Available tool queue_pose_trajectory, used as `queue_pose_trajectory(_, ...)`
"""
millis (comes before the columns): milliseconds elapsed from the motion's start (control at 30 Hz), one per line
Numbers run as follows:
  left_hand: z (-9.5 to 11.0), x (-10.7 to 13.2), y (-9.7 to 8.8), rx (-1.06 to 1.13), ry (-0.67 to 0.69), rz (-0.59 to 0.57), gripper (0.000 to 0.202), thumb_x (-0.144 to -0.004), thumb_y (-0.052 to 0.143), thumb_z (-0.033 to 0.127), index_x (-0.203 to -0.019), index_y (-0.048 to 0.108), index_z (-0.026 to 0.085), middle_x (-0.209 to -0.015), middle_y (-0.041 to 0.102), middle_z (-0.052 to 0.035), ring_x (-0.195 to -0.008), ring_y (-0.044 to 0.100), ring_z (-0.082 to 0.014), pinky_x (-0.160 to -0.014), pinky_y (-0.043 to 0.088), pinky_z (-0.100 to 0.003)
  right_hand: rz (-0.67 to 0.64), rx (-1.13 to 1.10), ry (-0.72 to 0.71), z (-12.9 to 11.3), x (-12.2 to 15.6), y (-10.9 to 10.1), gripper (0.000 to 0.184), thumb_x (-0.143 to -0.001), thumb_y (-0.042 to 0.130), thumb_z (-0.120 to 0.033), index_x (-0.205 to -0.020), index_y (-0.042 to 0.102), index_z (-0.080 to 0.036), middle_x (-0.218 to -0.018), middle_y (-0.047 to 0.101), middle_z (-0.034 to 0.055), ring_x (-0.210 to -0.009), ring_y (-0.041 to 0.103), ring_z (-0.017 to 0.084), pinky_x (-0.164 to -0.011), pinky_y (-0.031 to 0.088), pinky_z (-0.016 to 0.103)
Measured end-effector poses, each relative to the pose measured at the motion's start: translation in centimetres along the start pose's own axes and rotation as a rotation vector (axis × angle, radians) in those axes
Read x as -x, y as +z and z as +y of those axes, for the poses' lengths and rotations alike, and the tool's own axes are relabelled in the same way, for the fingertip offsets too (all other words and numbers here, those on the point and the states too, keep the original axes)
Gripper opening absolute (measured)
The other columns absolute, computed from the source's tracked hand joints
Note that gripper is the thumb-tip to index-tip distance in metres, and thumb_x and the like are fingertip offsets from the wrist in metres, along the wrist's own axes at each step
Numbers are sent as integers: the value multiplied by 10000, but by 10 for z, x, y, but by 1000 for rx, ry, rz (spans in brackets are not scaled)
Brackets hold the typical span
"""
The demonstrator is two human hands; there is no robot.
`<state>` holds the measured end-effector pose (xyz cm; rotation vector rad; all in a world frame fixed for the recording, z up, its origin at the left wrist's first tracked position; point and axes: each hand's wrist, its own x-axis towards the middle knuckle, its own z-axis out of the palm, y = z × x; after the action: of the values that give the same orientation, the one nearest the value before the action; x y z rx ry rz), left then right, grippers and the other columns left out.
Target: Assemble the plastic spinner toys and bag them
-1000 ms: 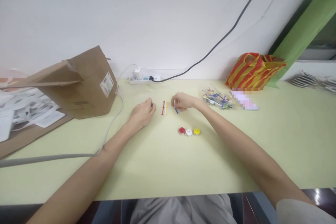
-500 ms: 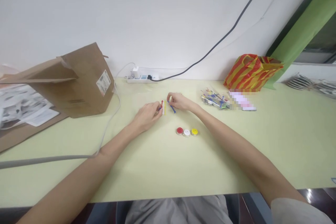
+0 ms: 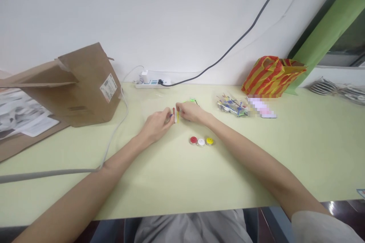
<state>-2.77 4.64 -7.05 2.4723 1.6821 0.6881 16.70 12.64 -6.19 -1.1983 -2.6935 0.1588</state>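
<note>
My left hand point(image 3: 156, 124) rests low over the table, thumb and fingers pinched together at a small red plastic stick point(image 3: 173, 110). A speck of blue shows between those fingertips. Beside them a thin white stick point(image 3: 175, 117) and a yellow stick point(image 3: 178, 117) lie side by side. Just right of these is my right hand point(image 3: 191, 111), its fingers curled and closed; what they hold is hidden. A bright green piece point(image 3: 193, 100) peeks out behind its knuckles. Nearer to me sit three small round pieces in a row: red point(image 3: 193, 140), white point(image 3: 201, 142) and yellow point(image 3: 210, 141).
A clear bag of mixed coloured parts point(image 3: 232, 105) lies right of my hands, with a striped bag point(image 3: 270, 78) behind. An open cardboard box point(image 3: 91, 95) stands left. A grey cable point(image 3: 114, 133) crosses my left forearm. A power strip point(image 3: 152, 84) sits by the wall.
My right hand has moved left toward the left hand, and the blue stick at its fingertips is now out of sight. The green piece has come into view. The camera has shifted slightly.
</note>
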Motion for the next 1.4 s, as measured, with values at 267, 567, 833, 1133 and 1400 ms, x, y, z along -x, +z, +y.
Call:
queue_pose_trajectory(267, 3, 1, -2, 54, -45, 7, 195, -1014, 420, 404, -971, 525, 246, -997, 749, -69, -916, 714, -274, -739, 467, -347, 34, -169, 15, 9, -1, -11, 325, -926, 439, -62, -1143, 668, -139, -924, 721, 88, -785, 599, 175, -699, 384, 241)
queue_pose_trajectory(567, 2, 0, -1, 76, -55, 3, 200, -1019, 422, 419, -955, 506, 249, -1022, 751, -76, -983, 718, -284, -778, 484, -360, -107, -327, -19, 27, -4, -15, 163, -846, 672, -76, -993, 733, -110, -895, 711, 51, -716, 588, 118, -688, 422, 211)
queue_pose_trajectory(833, 3, 0, -1, 81, -53, 2, 207, -1017, 421, 423, -948, 514, 251, -1009, 753, -69, -918, 715, -270, -762, 480, -356, -78, -343, -73, 23, -6, -6, 67, -862, 659, -77, -897, 703, -113, -842, 683, 33, -715, 565, 115, -674, 403, 208)
queue_pose_trajectory(1133, 2, 1, 1, 108, -49, 18, 229, -1012, 460, 451, -999, 558, 245, -1041, 749, -61, -952, 707, -267, -808, 489, -365, -16, -346, -69, 22, -4, -5, 83, -890, 648, -103, -949, 701, -126, -831, 676, 23, -690, 547, 106, -655, 384, 208)
queue_pose_trajectory(1400, 4, 0, -1, 128, -16, 263, 241, -978, 578, 464, -974, 607, 225, -1021, 731, -55, -969, 665, -245, -911, 491, -376, -152, -929, -141, 7, 5, -32, 281, -964, 618, -410, -960, 664, -133, -900, 753, 75, -671, 673, 115, -504, 445, 179)
